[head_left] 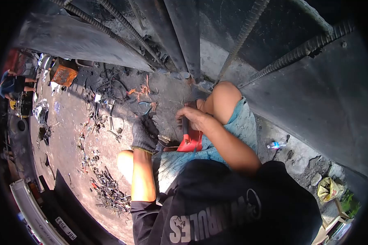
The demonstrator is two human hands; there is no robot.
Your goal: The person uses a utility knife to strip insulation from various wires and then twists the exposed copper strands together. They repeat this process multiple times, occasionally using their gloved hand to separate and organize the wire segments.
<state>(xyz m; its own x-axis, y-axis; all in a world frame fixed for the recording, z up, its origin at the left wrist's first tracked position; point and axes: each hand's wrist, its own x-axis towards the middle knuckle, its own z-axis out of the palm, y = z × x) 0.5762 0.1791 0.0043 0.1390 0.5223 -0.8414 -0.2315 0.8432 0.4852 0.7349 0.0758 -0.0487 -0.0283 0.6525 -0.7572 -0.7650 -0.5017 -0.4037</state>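
Bare and curled, the right hand (pixel 191 116) has its fingers closed round a dark, narrow piece (pixel 185 125), which reaches down over the red object (pixel 195 141) between the person's legs. Gloved, the left hand (pixel 145 133) is near the red object's left side; its fingers' closure and any hold cannot be told.
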